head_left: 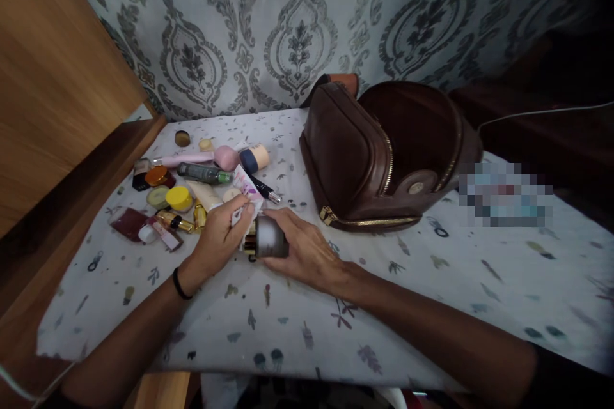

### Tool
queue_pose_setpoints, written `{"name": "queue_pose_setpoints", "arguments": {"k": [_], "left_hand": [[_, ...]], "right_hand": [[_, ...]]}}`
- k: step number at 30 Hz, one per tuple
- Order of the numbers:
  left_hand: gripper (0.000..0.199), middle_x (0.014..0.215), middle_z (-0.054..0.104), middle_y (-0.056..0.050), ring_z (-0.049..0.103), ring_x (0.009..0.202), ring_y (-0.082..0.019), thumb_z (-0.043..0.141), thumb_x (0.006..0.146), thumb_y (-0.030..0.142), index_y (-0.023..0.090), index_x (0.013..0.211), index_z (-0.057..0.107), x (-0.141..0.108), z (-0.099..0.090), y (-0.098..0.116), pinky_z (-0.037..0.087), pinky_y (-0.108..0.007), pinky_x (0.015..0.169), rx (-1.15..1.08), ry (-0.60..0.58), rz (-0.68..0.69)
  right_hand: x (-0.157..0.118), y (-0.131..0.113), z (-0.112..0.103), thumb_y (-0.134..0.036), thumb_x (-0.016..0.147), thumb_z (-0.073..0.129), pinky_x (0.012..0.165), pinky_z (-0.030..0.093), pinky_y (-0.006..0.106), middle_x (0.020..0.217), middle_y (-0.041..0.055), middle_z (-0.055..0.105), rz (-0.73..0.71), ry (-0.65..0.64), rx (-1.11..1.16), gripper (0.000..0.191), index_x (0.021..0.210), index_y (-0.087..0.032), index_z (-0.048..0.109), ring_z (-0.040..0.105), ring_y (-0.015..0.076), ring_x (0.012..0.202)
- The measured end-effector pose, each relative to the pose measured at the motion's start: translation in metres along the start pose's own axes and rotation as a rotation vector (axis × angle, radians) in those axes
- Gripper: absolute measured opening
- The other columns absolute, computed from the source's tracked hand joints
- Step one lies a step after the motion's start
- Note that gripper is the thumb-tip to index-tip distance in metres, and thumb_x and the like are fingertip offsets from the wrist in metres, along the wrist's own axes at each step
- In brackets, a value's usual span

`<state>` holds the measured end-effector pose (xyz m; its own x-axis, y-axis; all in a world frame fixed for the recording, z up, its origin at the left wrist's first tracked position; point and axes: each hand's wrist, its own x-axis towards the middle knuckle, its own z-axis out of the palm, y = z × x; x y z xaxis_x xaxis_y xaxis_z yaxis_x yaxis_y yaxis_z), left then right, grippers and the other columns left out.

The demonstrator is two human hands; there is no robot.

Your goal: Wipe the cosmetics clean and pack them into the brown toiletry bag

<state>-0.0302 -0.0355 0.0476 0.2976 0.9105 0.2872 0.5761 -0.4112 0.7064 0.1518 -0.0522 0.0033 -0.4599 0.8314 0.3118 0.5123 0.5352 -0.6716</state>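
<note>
My left hand, with a black band at the wrist, is closed round a crumpled white tissue or cloth. Fingers and thumb of my right hand grip a dark grey cylindrical jar lying on its side, its gold part pointing left, close to the left hand. Just beyond my left hand is a white tube with pink print. To the left lie a yellow-lidded jar, a green-grey bottle and several other cosmetics.
An open brown leather bag with gold zips stands at the right of centre. The table cover is white with small prints. Wooden furniture borders the left side, and patterned wallpaper rises behind.
</note>
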Motion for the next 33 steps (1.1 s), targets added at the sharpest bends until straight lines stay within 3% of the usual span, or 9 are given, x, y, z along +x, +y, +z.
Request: {"name": "queue_pose_setpoints", "arguments": {"k": [3, 7, 14, 22, 28, 33], "left_hand": [[0.028, 0.068, 0.047, 0.003, 0.046, 0.065, -0.014, 0.041, 0.098, 0.036, 0.021, 0.075, 0.047, 0.0, 0.0, -0.001, 0.037, -0.026, 0.063, -0.027, -0.047, -0.03], [0.025, 0.086, 0.063, -0.002, 0.057, 0.082, -0.019, 0.051, 0.095, 0.043, 0.019, 0.093, 0.058, -0.002, 0.0, -0.002, 0.045, -0.028, 0.075, -0.053, -0.112, -0.058], [0.04, 0.086, 0.064, 0.001, 0.06, 0.078, -0.019, 0.066, 0.086, 0.048, 0.021, 0.115, 0.058, -0.003, -0.002, -0.008, 0.044, -0.027, 0.067, -0.014, -0.229, -0.081], [0.056, 0.103, 0.069, -0.002, 0.064, 0.093, -0.023, 0.077, 0.075, 0.053, 0.024, 0.118, 0.054, -0.003, 0.0, -0.012, 0.047, -0.029, 0.075, 0.134, -0.222, 0.007], [0.055, 0.09, 0.069, 0.0, 0.064, 0.08, -0.022, 0.073, 0.073, 0.062, 0.023, 0.106, 0.054, -0.002, -0.004, -0.01, 0.044, -0.027, 0.066, 0.208, -0.21, 0.02], [0.05, 0.085, 0.067, 0.001, 0.062, 0.073, -0.019, 0.069, 0.078, 0.063, 0.023, 0.103, 0.054, -0.002, -0.005, -0.015, 0.041, -0.025, 0.062, 0.222, -0.203, 0.09]], "right_hand": [[0.001, 0.001, 0.001, -0.027, 0.074, 0.079, 0.097, 0.053, 0.049, 0.124, 0.0117, 0.061, 0.01, 0.059, 0.031, 0.062, 0.129, -0.021, 0.051, 0.063, 0.0304, 0.114], [0.001, 0.006, 0.004, -0.026, 0.074, 0.079, 0.097, 0.053, 0.048, 0.124, 0.0101, 0.06, 0.002, 0.195, 0.047, 0.063, 0.129, -0.024, 0.048, 0.061, 0.0298, 0.117], [0.0, 0.005, 0.005, -0.015, 0.079, 0.068, 0.094, 0.055, 0.047, 0.122, 0.01, 0.057, -0.039, 0.239, 0.023, 0.055, 0.127, -0.025, 0.045, 0.061, 0.0288, 0.115], [0.002, 0.012, 0.006, -0.02, 0.073, 0.077, 0.095, 0.053, 0.043, 0.119, 0.0106, 0.058, -0.043, 0.227, 0.105, 0.063, 0.128, -0.022, 0.047, 0.061, 0.0289, 0.112], [0.003, 0.018, 0.01, -0.029, 0.074, 0.081, 0.099, 0.05, 0.044, 0.125, 0.0123, 0.061, -0.106, 0.246, 0.177, 0.065, 0.13, -0.021, 0.048, 0.06, 0.0291, 0.118], [0.006, 0.015, 0.007, -0.033, 0.072, 0.082, 0.095, 0.051, 0.04, 0.119, 0.0089, 0.066, -0.016, 0.199, 0.228, 0.06, 0.125, -0.022, 0.054, 0.064, 0.0269, 0.109]]}}
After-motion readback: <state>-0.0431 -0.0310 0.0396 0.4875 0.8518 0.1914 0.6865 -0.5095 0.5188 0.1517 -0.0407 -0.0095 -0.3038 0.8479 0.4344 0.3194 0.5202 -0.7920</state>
